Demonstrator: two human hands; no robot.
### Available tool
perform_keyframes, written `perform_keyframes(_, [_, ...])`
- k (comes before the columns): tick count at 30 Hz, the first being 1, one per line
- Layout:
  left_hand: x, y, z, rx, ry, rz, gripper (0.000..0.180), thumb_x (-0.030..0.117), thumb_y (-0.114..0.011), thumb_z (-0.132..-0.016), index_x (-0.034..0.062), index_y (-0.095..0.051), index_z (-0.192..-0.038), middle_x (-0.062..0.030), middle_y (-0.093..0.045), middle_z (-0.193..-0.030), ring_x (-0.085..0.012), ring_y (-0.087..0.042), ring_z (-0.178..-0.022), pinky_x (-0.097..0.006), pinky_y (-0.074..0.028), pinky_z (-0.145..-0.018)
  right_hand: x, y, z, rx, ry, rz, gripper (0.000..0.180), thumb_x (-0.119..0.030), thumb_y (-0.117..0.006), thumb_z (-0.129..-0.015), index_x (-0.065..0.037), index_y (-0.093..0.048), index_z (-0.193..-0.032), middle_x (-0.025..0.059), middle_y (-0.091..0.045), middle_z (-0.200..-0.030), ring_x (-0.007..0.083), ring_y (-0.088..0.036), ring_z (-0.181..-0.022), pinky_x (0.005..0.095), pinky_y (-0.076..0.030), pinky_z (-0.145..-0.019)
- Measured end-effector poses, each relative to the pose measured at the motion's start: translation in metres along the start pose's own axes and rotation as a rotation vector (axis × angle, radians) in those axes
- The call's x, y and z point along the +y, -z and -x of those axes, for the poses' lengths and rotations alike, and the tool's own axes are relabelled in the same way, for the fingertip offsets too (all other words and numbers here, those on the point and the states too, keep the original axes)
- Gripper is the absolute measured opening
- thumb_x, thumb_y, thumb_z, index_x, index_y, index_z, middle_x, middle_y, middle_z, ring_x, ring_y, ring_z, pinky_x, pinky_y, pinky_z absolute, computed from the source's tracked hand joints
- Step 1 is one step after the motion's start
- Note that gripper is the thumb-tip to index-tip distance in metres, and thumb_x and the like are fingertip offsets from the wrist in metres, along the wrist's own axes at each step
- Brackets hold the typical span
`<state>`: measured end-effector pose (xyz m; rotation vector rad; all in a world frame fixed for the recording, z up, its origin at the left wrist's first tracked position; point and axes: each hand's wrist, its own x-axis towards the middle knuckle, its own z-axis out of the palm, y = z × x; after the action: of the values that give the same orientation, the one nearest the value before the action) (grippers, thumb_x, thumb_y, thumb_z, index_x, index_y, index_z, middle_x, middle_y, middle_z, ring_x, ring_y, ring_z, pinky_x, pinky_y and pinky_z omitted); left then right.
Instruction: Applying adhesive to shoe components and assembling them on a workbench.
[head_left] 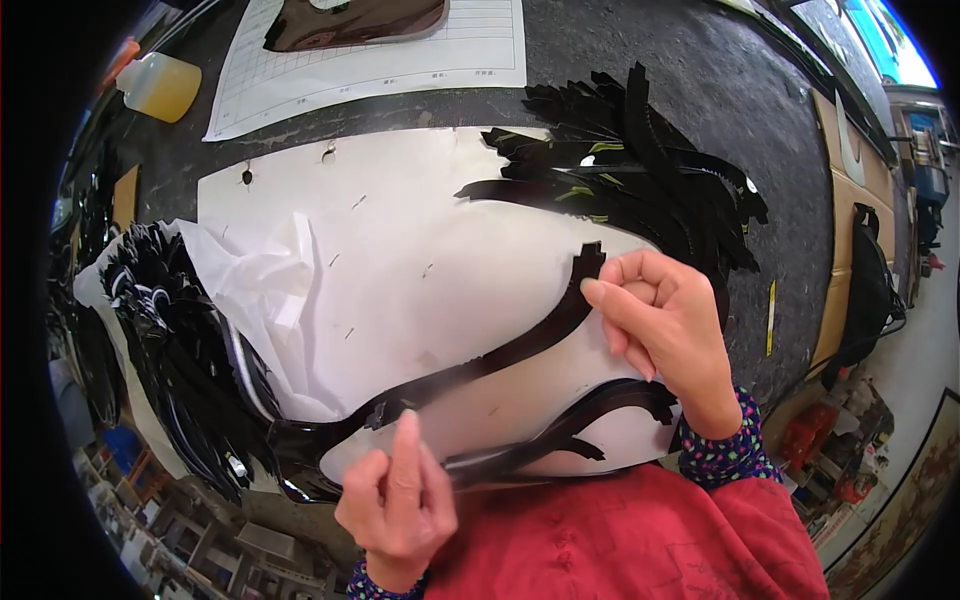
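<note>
A long black strip with a notched end curves across the white board. My right hand is closed, with thumb and forefinger pinching the strip near that notched end. My left hand is close to the board's near edge, forefinger stretched out and the other fingers curled, with nothing visible in it. Its fingertip is just below the strip, beside a small dark notched piece; whether it touches is unclear. A second black strip with forked ends lies along the near edge, partly behind my left hand.
Several black strips are heaped at the board's far right. A bundle of black strips lies left beside crumpled white sheeting. Beyond are a printed form, a brown glossy piece and a bottle of yellow liquid.
</note>
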<state>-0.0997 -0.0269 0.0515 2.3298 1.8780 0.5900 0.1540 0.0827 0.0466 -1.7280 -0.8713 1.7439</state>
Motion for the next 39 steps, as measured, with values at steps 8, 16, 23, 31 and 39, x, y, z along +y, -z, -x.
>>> perform_keyframes(8, [0.057,-0.058,-0.058,-0.092,-0.047,0.286,0.046,-0.006,-0.076,-0.079,0.0023,-0.071,-0.124,-0.0088,-0.059,-0.11,-0.0228,-0.058,-0.089,-0.035,-0.049,-0.077,0.02,-0.003,0.002,0.133,0.125,0.217,0.016,-0.014,-0.069,-0.095,0.001,-0.063,-0.097,0.0028,-0.063,-0.058,0.0037,-0.05,-0.042,0.0228,-0.035,-0.039])
perform_keyframes(16, [0.061,-0.084,-0.068,-0.121,-0.098,0.242,0.045,-0.001,-0.068,-0.081,0.0018,-0.07,-0.125,-0.009,-0.059,-0.114,-0.0248,-0.058,-0.094,-0.036,-0.047,-0.076,0.009,0.005,-0.001,0.094,0.06,0.294,0.018,-0.013,-0.069,-0.095,0.002,-0.06,-0.094,0.0063,-0.065,-0.059,0.0066,-0.055,-0.043,0.0231,-0.039,-0.042])
perform_keyframes(23, [0.064,-0.087,-0.071,-0.103,-0.097,0.272,0.048,0.0,-0.068,-0.078,0.0022,-0.07,-0.126,-0.008,-0.06,-0.114,-0.0245,-0.058,-0.093,-0.037,-0.046,-0.075,0.015,0.005,-0.002,0.119,0.129,0.22,0.013,-0.007,-0.068,-0.095,0.003,-0.061,-0.092,0.0033,-0.065,-0.06,0.0029,-0.05,-0.043,0.02,-0.033,-0.038])
perform_keyframes(31, [0.063,-0.089,-0.07,-0.094,-0.081,0.275,0.048,0.0,-0.069,-0.077,0.0032,-0.071,-0.126,-0.0067,-0.06,-0.113,-0.0235,-0.059,-0.092,-0.037,-0.046,-0.075,0.014,0.004,-0.002,0.125,0.121,0.24,0.013,-0.008,-0.068,-0.095,0.002,-0.06,-0.091,0.0047,-0.066,-0.06,0.0047,-0.053,-0.043,0.022,-0.037,-0.04])
perform_keyframes(39, [0.062,-0.085,-0.069,-0.087,-0.088,0.255,0.049,0.002,-0.069,-0.078,0.0045,-0.071,-0.126,-0.0053,-0.06,-0.112,-0.0216,-0.058,-0.09,-0.036,-0.044,-0.073,0.014,0.002,0.0,0.121,0.104,0.25,0.014,-0.009,-0.068,-0.095,0.001,-0.058,-0.093,0.0056,-0.067,-0.06,0.0068,-0.055,-0.042,0.0242,-0.039,-0.04])
